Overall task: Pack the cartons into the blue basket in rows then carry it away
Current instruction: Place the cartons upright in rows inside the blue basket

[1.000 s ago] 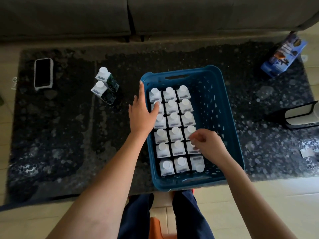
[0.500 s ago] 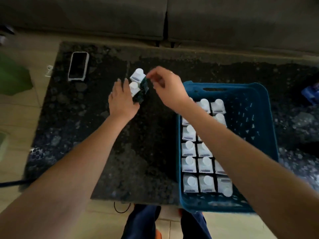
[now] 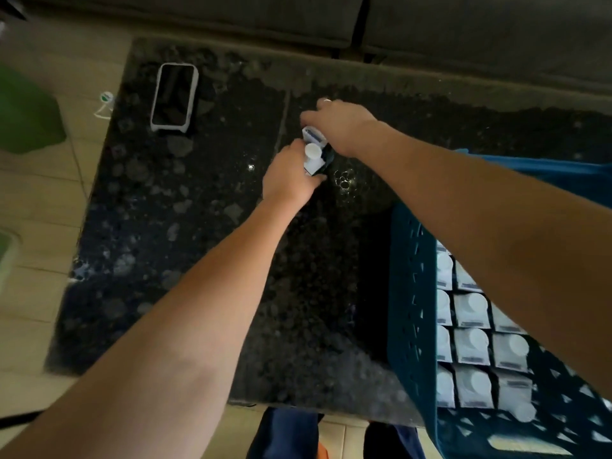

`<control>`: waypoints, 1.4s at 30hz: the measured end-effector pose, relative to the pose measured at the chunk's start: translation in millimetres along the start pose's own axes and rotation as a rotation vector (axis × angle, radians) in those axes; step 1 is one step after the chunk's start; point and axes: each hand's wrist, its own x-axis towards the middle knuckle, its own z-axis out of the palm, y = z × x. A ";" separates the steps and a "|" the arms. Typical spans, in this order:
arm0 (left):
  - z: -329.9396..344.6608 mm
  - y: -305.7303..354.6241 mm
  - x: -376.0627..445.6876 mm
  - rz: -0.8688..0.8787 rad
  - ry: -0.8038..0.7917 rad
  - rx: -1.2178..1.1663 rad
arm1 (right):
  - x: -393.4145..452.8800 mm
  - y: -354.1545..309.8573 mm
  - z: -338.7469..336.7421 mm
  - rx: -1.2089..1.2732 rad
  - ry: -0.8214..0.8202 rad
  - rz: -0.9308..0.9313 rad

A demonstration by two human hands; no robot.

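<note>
Two small white cartons with round caps stand together on the dark stone table. My left hand (image 3: 289, 175) is wrapped around the nearer carton (image 3: 313, 159). My right hand (image 3: 341, 125) is closed over the farther carton (image 3: 313, 134), hiding most of it. The blue basket (image 3: 410, 293) sits at the right edge of view, with rows of white-capped cartons (image 3: 472, 346) packed along its left side. My right forearm crosses above the basket and covers its far part.
A phone in a white case (image 3: 174, 96) lies at the table's far left. A grey sofa (image 3: 298, 18) runs along the far side. Something green (image 3: 26, 117) lies on the tiled floor at left. My legs show below the table's near edge.
Both hands have left the basket and reached left to the two loose cartons, closing on them. The view has swung left, so the basket now sits at the right edge.
</note>
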 end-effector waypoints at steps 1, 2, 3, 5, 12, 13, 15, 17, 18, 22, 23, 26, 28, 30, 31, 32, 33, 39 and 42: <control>-1.6 -2.1 -1.7 0.015 0.002 -0.001 | -2.0 -1.0 -1.2 -0.002 0.020 0.010; -3.5 -4.0 -4.0 0.033 -0.004 0.006 | -4.9 -0.5 -1.3 0.003 0.038 0.015; -5.5 -5.1 -7.2 0.051 -0.011 0.015 | -9.4 1.9 -1.1 0.020 0.058 0.023; -9.6 -2.4 -16.8 0.075 0.011 0.010 | -25.0 10.4 0.3 0.128 0.101 0.072; -30.0 61.3 -48.4 -0.056 0.387 -0.323 | -119.3 38.1 -27.8 0.509 0.476 0.303; -32.4 72.9 -48.9 -0.045 0.403 -0.349 | -134.8 43.2 -32.6 0.537 0.521 0.329; -37.9 97.5 -48.9 -0.019 0.440 -0.398 | -166.6 54.0 -40.2 0.630 0.618 0.374; -44.2 125.4 -51.1 0.043 0.478 -0.434 | -202.0 66.8 -46.5 0.746 0.721 0.412; -46.5 140.7 -53.5 0.092 0.491 -0.439 | -221.9 74.5 -49.0 0.787 0.764 0.425; -48.8 194.6 -64.9 0.205 0.571 -0.295 | -308.1 112.0 -49.6 0.610 0.769 0.435; -46.3 204.6 -67.4 0.239 0.587 -0.251 | -328.4 122.1 -48.1 0.524 0.751 0.423; -31.0 225.4 -74.6 0.340 0.574 -0.205 | -375.3 156.0 -31.8 0.299 0.631 0.300; -16.4 229.2 -77.7 0.390 0.528 -0.210 | -387.5 176.7 -15.1 0.226 0.496 0.211; -0.4 226.0 -80.8 0.454 0.478 -0.193 | -385.0 195.1 9.0 0.131 0.340 0.108; 7.9 222.3 -82.4 0.480 0.459 -0.172 | -379.4 203.0 23.8 0.027 0.286 0.050; 16.1 217.9 -84.2 0.495 0.451 -0.142 | -371.4 209.5 37.9 -0.074 0.245 -0.004; 23.0 213.7 -86.1 0.496 0.457 -0.111 | -363.1 213.4 48.9 -0.140 0.194 -0.043; 33.5 210.6 -85.9 0.435 0.465 -0.085 | -310.3 190.4 70.6 -0.334 -0.039 0.009; 37.7 209.7 -87.4 0.453 0.414 -0.091 | -284.4 179.2 88.4 -0.380 -0.089 0.015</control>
